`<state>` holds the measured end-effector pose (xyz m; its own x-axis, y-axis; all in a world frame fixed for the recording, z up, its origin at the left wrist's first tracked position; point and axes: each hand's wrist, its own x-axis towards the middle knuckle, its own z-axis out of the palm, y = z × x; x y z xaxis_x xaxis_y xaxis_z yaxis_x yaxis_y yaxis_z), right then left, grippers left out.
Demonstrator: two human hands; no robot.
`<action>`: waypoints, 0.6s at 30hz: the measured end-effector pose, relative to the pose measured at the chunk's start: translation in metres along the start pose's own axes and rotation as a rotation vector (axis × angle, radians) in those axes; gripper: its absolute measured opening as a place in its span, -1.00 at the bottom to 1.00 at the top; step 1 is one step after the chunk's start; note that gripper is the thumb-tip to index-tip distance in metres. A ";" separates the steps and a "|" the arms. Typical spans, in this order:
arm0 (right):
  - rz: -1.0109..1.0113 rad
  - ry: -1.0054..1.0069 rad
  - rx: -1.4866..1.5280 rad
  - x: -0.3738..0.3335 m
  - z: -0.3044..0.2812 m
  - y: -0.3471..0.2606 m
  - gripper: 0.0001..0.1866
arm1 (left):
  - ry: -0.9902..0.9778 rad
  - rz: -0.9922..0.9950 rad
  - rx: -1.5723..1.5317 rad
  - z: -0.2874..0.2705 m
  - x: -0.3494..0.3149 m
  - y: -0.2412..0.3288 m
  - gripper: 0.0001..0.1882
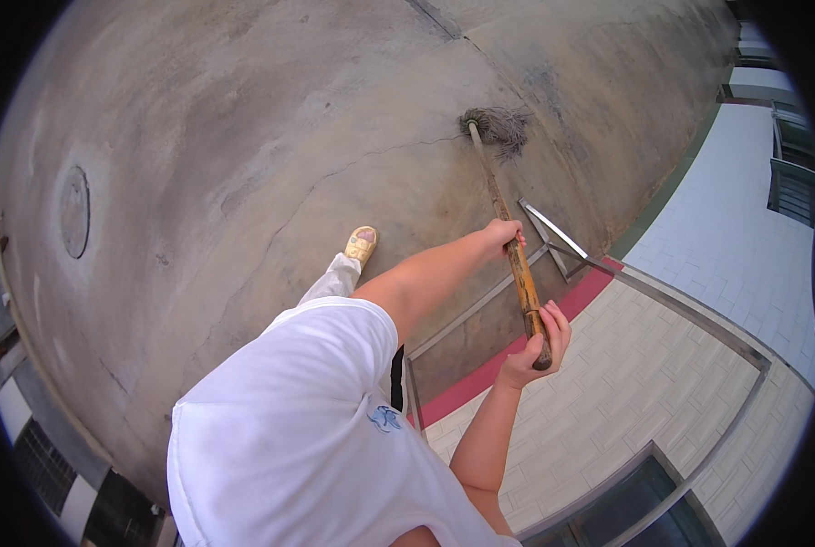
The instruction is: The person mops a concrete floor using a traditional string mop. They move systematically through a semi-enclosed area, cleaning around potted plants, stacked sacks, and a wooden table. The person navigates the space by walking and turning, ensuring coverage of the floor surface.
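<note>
A mop lies across the view, its grey string head (pixel 503 129) spread on the concrete ground at the far middle. Its long wooden handle (pixel 525 284) slants back toward me. My left hand (pixel 503 235) is closed around the handle partway along. Nearer me, my right hand (pixel 537 348) grips the butt end, thumb on one side and fingers on the other. Below my left arm, one foot in a cream slipper (pixel 362 242) stands on the ground; the other foot is hidden.
Close by on the right, a thin metal frame (pixel 699 314) runs along a white tiled wall (pixel 599 365) with a red base band (pixel 480 381). A round manhole cover (pixel 75 211) lies at the left. Cracks cross the concrete. Farther right is another pale wall (pixel 713 196) with windows.
</note>
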<state>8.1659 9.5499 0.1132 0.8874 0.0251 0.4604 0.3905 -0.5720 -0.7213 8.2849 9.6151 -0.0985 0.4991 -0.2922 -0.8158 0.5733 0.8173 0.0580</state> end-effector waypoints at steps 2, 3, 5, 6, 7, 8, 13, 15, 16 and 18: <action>-0.013 -0.106 0.119 0.006 -0.013 0.001 -0.63 | -0.004 -0.007 -0.092 0.004 -0.008 -0.014 -0.87; -0.025 -0.161 0.183 0.010 -0.020 0.003 -0.61 | -0.008 -0.002 -0.141 0.005 -0.013 -0.017 -0.87; -0.140 -0.302 0.193 0.018 -0.038 0.003 -0.62 | -0.016 0.012 -0.202 0.002 -0.027 -0.028 -0.86; -0.199 -0.375 0.195 0.024 -0.048 0.003 -0.62 | -0.021 0.017 -0.236 0.002 -0.037 -0.035 -0.86; -0.238 -0.426 0.216 0.030 -0.057 0.004 -0.62 | -0.032 0.037 -0.288 0.004 -0.047 -0.042 -0.87; -0.277 -0.473 0.239 0.037 -0.065 0.004 -0.61 | -0.042 0.060 -0.336 0.006 -0.057 -0.047 -0.88; -0.205 -0.640 0.351 0.063 -0.088 0.003 -0.56 | -0.070 0.189 -0.545 -0.003 -0.094 -0.071 -0.85; -0.151 -0.742 0.431 0.061 -0.081 0.002 -0.56 | -0.026 0.215 -0.601 -0.026 -0.110 -0.075 -0.84; -0.121 -0.795 0.459 0.051 -0.072 -0.004 -0.56 | 0.007 0.243 -0.649 -0.044 -0.120 -0.076 -0.84; -0.072 -0.905 0.523 0.033 -0.044 -0.021 -0.56 | 0.076 0.316 -0.748 -0.092 -0.143 -0.077 -0.84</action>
<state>8.1763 9.5272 0.1663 0.6256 0.7726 0.1076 0.3153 -0.1242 -0.9408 8.1099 9.6395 -0.0393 0.5036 0.0200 -0.8637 -0.1861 0.9788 -0.0858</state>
